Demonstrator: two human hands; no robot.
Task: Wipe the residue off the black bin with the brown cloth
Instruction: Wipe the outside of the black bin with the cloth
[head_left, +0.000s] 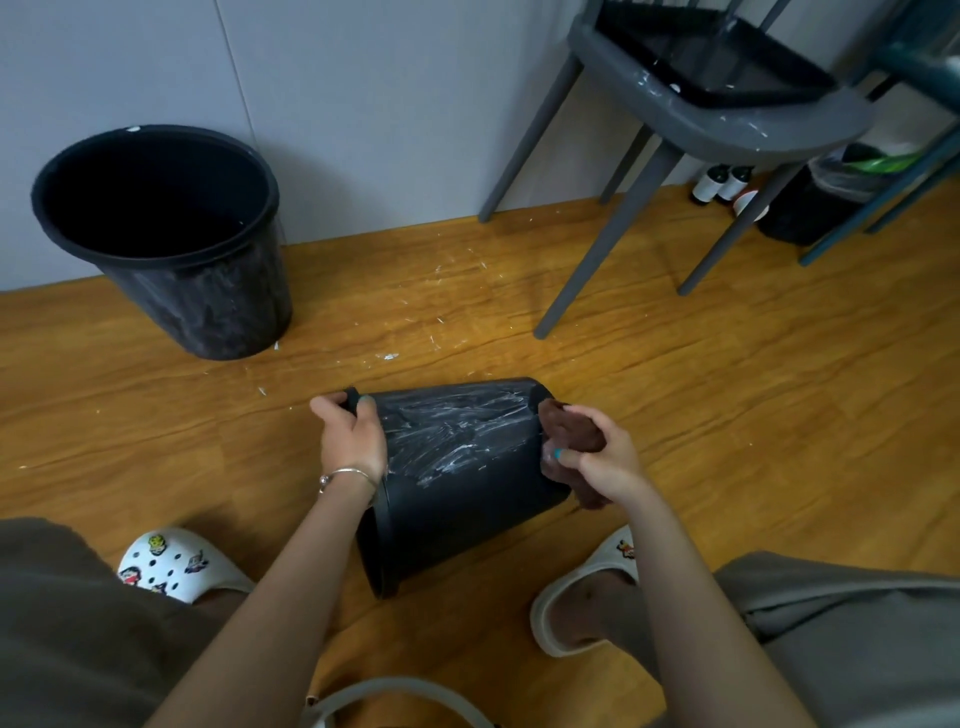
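Black bin (457, 478), the one I am working on, lies on its side on the wooden floor (727, 415) between my two feet, its open mouth toward my left and its base toward my right. White streaks of residue (452, 431) smear the upper wall of it. My left hand (350, 436) grips the rim, thumb hooked over the edge and fingers curled against the wall; a thin bracelet (348, 475) sits on that wrist. My right hand (597, 457) clutches the brown cloth (569, 431) in a bunch, and the cloth presses against the bin's base end, part of it hanging down below my palm. I cannot quite tell whether the cloth reaches the streaked area or only the bottom edge.

Nearer me, a white clog with charms (171, 566) is on my left foot and a plain white slipper (582, 587) on my right. Farther off, white flecks are scattered over the boards. Beyond them to the left, a second black bin (171, 239) stands upright against the grey wall (363, 104). To the right stands a grey chair (717, 119) spotted with white, and behind its legs two small bottles (722, 183) stand beside a dark bin lined with a bag (815, 202).
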